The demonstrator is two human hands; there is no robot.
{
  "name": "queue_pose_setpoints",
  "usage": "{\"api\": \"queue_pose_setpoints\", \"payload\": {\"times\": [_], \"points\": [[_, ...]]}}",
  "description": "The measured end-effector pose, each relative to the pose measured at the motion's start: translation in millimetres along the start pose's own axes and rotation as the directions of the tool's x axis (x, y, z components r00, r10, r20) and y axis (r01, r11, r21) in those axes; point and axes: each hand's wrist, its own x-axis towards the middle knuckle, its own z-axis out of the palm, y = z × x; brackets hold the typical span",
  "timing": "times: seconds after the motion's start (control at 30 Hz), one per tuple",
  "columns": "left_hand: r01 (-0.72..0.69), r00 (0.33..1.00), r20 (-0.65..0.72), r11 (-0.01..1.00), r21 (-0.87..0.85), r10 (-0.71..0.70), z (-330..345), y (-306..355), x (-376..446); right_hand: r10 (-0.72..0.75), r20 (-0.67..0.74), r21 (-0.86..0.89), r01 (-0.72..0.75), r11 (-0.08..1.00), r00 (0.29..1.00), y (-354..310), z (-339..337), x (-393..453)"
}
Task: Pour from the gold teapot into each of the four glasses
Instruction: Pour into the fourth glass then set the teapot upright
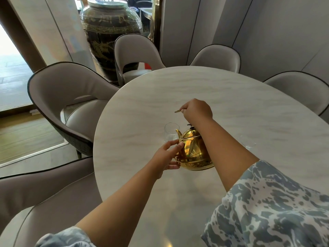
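Right grip (195,111) is clutching the gold teapot (194,152) by its handle, left grip (167,155) cupping its side over the tabletop (231,97). The spout is tipping toward the empty-looking glass (170,131) at 11 o'clock, so pouring is likely just starting.

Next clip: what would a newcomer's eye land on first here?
The gold teapot shines at the near middle of the pale round table. The right hand grips its raised handle and the left hand cups its side. Its spout sits by a clear glass. At the upper left, behind a grey chair, stands a big dark jar with gold patterning.
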Motion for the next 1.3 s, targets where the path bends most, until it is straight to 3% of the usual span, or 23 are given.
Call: {"api": "queue_pose_setpoints", "payload": {"times": [1.3], "points": [[-0.001,1.0,0.014,1.0,-0.02,0.001,3.5,3.4,1.6,0.01,0.054,-0.099,-0.004,0.995,0.998,-6.1,-0.8,15.8]]}}
